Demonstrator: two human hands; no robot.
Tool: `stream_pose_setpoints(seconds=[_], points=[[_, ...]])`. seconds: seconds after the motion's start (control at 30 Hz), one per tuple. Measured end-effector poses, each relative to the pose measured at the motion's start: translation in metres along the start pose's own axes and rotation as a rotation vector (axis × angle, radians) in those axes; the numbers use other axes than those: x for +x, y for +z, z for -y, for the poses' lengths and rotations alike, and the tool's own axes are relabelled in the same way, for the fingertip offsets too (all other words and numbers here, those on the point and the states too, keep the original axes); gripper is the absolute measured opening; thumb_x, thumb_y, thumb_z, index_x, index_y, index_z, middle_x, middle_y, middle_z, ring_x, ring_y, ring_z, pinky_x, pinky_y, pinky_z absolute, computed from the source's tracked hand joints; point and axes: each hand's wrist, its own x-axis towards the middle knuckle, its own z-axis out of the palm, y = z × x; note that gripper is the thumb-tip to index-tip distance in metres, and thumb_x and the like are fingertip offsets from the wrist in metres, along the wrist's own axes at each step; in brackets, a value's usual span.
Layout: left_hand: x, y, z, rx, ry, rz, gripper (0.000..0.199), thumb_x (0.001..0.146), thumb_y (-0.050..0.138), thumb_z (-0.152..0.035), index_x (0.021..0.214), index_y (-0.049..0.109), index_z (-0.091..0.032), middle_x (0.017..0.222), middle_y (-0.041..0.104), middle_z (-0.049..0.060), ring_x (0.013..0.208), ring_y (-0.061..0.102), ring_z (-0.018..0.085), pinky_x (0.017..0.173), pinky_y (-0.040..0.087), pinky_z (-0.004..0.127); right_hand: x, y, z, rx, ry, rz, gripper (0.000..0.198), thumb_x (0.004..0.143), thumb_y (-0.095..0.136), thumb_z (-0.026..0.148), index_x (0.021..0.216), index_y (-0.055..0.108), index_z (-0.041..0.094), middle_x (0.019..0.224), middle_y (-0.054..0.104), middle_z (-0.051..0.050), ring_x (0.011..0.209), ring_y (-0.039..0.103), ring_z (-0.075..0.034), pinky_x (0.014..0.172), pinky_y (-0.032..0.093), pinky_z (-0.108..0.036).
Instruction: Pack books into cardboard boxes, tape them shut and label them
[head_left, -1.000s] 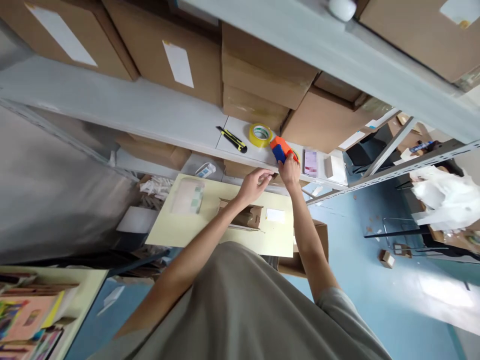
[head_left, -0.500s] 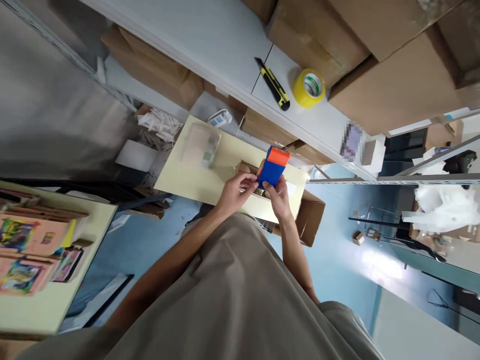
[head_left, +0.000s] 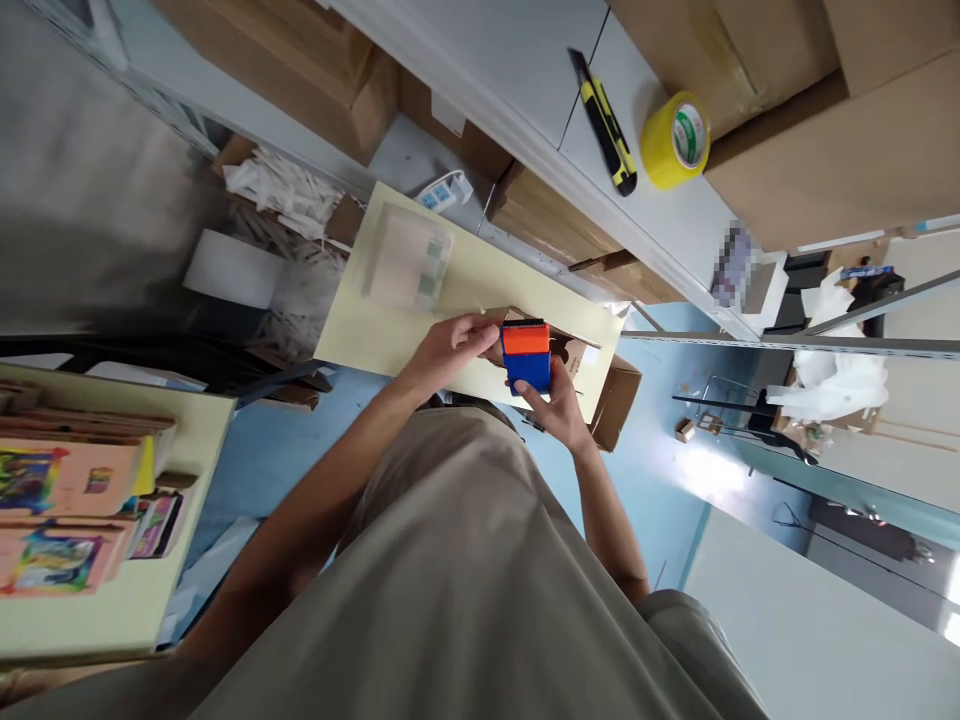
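A small blue and orange box (head_left: 527,368) is in my right hand (head_left: 564,408), the thumb across its blue lower face and the fingers behind it. Its orange band lies above the blue part, with a dark ridged strip along the top. My left hand (head_left: 454,352) has its thumb and fingers drawn together at the box's upper left edge; whether they grip the edge or only touch it is hard to see. Below the hands, an open cardboard box (head_left: 574,352) stands on the pale yellow table (head_left: 469,285), partly hidden by the box and my hands.
A clear plastic container (head_left: 411,258) rests on the table's left part. On the shelf above lie a box cutter (head_left: 606,128) and a roll of yellow tape (head_left: 675,140). A brown carton (head_left: 616,400) is by the table's right end. Printed packs (head_left: 67,480) fill the side table at left.
The blue and orange box has turned more upright and faces me squarely. My left hand has shifted from its lower left side to its upper left edge. The camera view has moved slightly.
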Motion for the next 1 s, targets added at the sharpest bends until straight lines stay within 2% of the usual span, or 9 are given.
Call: stream_pose_setpoints(seconds=[0.1,0.2,0.33,0.47,0.63,0.73,0.87,1.0], points=[[0.011,-0.015,0.014,-0.011,-0.025,0.032,0.057,0.105,0.085,-0.075,0.112,0.089,-0.019,0.094,0.082,0.008,0.097,0.085,0.031,0.087,0.074,0.044,-0.014,-0.004,0.010,-0.089,0.007,0.050,0.062,0.092,0.095,0.079,0.123,0.068,0.033,0.106,0.081,-0.005,0.101,0.079,-0.032,0.089,0.073,-0.052],[0.014,-0.020,0.020,-0.008,-0.013,0.065,0.047,0.102,0.092,-0.067,0.105,0.089,-0.020,0.091,0.080,0.007,0.099,0.085,0.032,0.085,0.074,0.046,-0.024,-0.009,0.020,-0.177,0.032,0.087,0.058,0.095,0.094,0.075,0.124,0.070,0.032,0.103,0.082,-0.004,0.095,0.079,-0.032,0.083,0.072,-0.050],[0.009,-0.023,0.000,-0.013,-0.030,0.182,0.054,0.098,0.092,-0.075,0.099,0.090,-0.021,0.092,0.081,0.007,0.094,0.083,0.029,0.082,0.072,0.042,-0.028,-0.014,0.035,-0.336,0.059,0.134,0.052,0.096,0.093,0.069,0.120,0.069,0.030,0.098,0.081,-0.004,0.081,0.074,-0.027,0.073,0.063,-0.044],[0.002,-0.025,-0.026,-0.104,-0.153,0.266,0.066,0.089,0.092,-0.086,0.097,0.089,-0.020,0.089,0.081,0.006,0.084,0.077,0.023,0.077,0.065,0.035,-0.028,-0.020,0.056,-0.472,0.099,0.228,0.052,0.098,0.087,0.068,0.124,0.067,0.027,0.100,0.080,-0.005,0.081,0.071,-0.026,0.072,0.060,-0.041],[-0.007,-0.021,-0.029,-0.208,-0.248,0.210,0.065,0.082,0.097,-0.083,0.094,0.085,-0.020,0.087,0.079,0.005,0.081,0.071,0.019,0.077,0.059,0.032,-0.021,-0.029,0.078,-0.630,0.157,0.326,0.054,0.098,0.081,0.072,0.120,0.062,0.027,0.105,0.080,-0.006,0.087,0.073,-0.027,0.077,0.060,-0.042],[-0.011,-0.019,-0.018,-0.234,-0.262,0.168,0.060,0.080,0.100,-0.076,0.095,0.084,-0.020,0.089,0.080,0.005,0.081,0.070,0.019,0.076,0.058,0.033,-0.013,-0.031,0.086,-0.714,0.174,0.359,0.058,0.097,0.080,0.080,0.114,0.061,0.028,0.099,0.078,-0.005,0.084,0.071,-0.027,0.075,0.057,-0.041],[-0.013,-0.012,0.001,-0.259,-0.291,0.078,0.040,0.084,0.098,-0.056,0.096,0.084,-0.020,0.096,0.084,0.006,0.082,0.071,0.018,0.077,0.058,0.031,-0.002,-0.031,0.099,-0.752,0.255,0.371,0.068,0.099,0.070,0.092,0.112,0.062,0.026,0.096,0.077,-0.006,0.084,0.072,-0.026,0.072,0.052,-0.038],[-0.016,0.002,0.013,-0.342,-0.362,0.001,0.034,0.081,0.096,-0.049,0.094,0.084,-0.019,0.097,0.085,0.007,0.081,0.070,0.017,0.073,0.056,0.029,0.011,-0.030,0.119,-0.863,0.354,0.412,0.063,0.104,0.069,0.086,0.114,0.066,0.025,0.094,0.078,-0.007,0.084,0.075,-0.026,0.072,0.050,-0.037]])
